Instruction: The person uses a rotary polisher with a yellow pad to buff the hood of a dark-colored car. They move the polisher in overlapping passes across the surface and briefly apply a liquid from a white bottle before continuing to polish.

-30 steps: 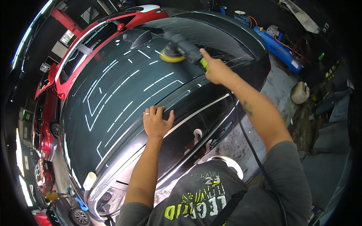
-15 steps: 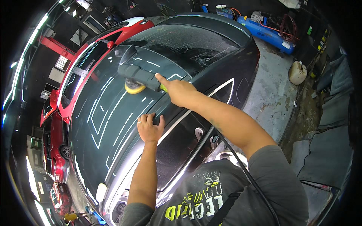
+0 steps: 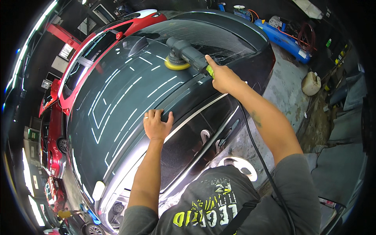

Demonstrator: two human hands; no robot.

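My right hand (image 3: 224, 77) is wrapped around the handle end of a dark car polisher (image 3: 188, 55), its index finger lying along the body. The polisher's yellow foam pad (image 3: 178, 65) is at the glossy dark green car roof (image 3: 125, 88), close to the rear window (image 3: 223, 41). Over the side edge of the roof rests my left hand (image 3: 157, 124), fingers spread and holding nothing. From the polisher a black cord (image 3: 256, 145) trails down past my right arm.
A red car (image 3: 80, 68) stands beyond the roof on the left. At the back right are a blue air compressor (image 3: 284, 41) and a whitish jerrycan (image 3: 311, 83) on the concrete floor. A round white lamp (image 3: 250, 169) glows low beside the car.
My right hand has carried the polisher rightward and farther away, from mid-roof toward the rear window. My left hand stays on the roof edge.
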